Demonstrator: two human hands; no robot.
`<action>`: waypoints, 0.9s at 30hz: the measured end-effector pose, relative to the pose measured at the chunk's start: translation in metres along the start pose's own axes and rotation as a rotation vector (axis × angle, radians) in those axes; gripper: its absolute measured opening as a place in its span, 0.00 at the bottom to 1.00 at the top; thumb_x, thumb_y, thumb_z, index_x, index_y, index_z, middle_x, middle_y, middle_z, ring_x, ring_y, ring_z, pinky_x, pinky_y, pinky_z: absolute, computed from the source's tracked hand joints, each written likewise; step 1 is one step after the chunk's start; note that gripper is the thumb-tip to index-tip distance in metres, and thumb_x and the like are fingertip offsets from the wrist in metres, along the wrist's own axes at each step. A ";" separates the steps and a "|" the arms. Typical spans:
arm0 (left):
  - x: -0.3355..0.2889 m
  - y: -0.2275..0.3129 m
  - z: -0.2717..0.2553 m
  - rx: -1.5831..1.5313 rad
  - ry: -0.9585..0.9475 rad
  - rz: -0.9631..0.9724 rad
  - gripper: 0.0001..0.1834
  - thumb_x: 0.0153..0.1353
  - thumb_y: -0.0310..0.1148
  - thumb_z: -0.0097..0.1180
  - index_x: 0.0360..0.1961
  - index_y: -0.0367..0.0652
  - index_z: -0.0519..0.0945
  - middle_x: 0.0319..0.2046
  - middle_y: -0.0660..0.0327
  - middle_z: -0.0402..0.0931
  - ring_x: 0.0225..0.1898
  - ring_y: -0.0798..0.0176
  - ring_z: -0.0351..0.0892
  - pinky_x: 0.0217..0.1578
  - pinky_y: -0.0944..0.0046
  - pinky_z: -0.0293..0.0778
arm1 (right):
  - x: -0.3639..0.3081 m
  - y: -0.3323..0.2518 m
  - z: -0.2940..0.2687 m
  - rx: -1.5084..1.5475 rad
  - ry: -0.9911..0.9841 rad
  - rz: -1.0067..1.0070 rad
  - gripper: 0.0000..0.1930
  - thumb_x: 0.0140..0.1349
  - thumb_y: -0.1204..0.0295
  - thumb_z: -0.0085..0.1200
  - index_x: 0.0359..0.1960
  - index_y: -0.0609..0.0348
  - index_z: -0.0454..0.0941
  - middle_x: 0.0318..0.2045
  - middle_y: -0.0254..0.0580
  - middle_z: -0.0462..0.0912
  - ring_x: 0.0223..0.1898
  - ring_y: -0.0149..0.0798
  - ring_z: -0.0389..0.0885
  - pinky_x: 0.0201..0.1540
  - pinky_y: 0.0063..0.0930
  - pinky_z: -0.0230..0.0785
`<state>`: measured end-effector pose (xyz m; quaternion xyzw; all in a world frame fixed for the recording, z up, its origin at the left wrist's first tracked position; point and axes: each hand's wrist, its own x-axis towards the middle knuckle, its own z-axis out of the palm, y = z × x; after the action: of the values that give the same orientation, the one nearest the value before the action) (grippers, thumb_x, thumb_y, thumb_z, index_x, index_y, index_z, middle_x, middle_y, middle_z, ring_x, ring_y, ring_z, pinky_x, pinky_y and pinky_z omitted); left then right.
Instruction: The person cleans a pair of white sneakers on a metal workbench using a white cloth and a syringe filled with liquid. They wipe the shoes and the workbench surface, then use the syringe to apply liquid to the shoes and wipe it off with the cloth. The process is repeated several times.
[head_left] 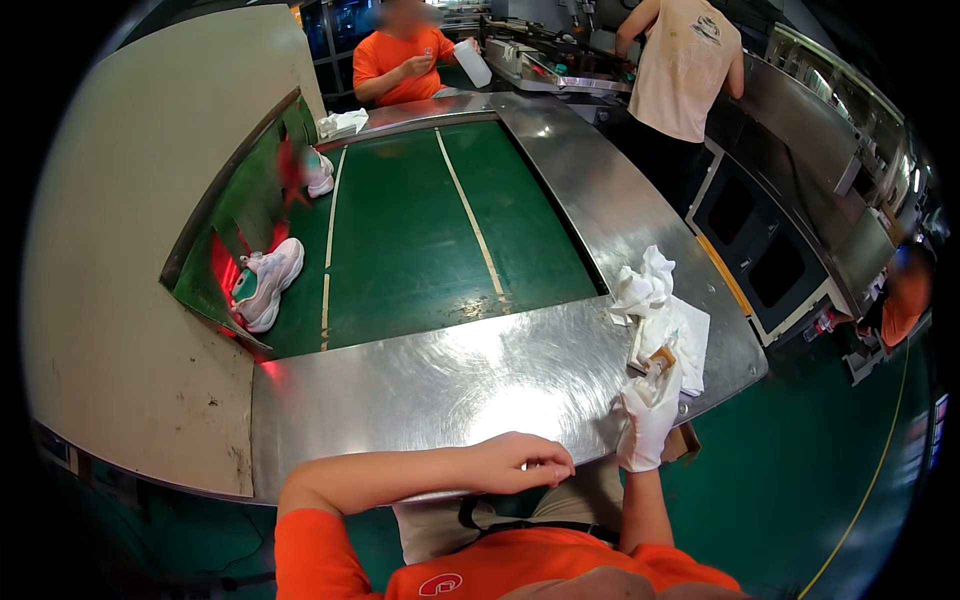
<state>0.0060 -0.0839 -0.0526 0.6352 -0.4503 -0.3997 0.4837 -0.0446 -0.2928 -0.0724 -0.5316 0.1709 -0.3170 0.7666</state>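
My left hand [525, 463], bare, rests at the near edge of the metal table, its forearm lying along that edge. Its fingers are loosely curled, a little apart, with nothing seen in them. My right hand [648, 425] wears a white glove at the table's right near corner. It is closed around a small brown-ended object [660, 360], whose kind I cannot make out. Just beyond it lie crumpled white cloths [643, 285] and a flat white stack [692, 340]. To the far left, a pale pink-white sneaker [270, 284] lies on the green belt, apart from both hands.
The metal frame [430, 375] surrounds a green belt [400, 230] with pale stripes. A second sneaker [319, 174] sits by the red-lit opening of a beige housing [150, 250]. Across it a person in orange [400, 65] holds a white bottle [472, 63]; another person [687, 70] stands right.
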 end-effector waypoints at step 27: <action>-0.033 0.221 -0.018 0.290 0.577 0.907 0.21 0.61 0.27 0.54 0.55 0.39 0.66 0.48 0.57 0.72 0.50 0.62 0.73 0.51 0.60 0.68 | 0.004 -0.003 0.003 0.005 -0.033 0.025 0.45 0.45 0.88 0.57 0.68 0.57 0.53 0.47 0.39 0.70 0.29 0.25 0.73 0.27 0.16 0.67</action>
<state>-0.0271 -0.0755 0.1689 0.5214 -0.5783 0.1050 0.6186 -0.0408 -0.2945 -0.0683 -0.5326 0.1640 -0.2991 0.7746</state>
